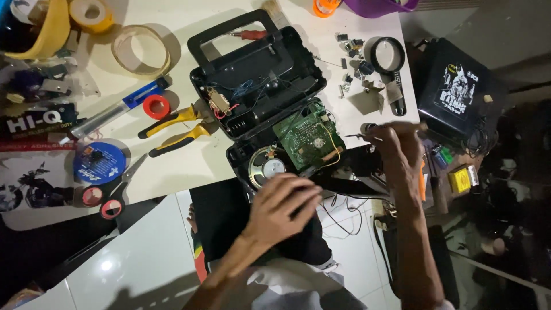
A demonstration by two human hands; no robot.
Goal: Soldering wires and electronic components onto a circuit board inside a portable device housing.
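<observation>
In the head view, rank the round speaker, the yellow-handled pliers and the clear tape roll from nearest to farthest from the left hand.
From the left hand:
1. Round speaker, just above the fingers, at the table's near edge.
2. Yellow-handled pliers, farther left on the table.
3. Clear tape roll, far up-left, near the table's back.

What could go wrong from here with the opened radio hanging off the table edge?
The opened black case overhangs the table edge; the left hand alone steadies it, so it might tip. The green circuit board sits loose on thin wires that could tear. The thin tool in the right hand may slip toward them.
</observation>
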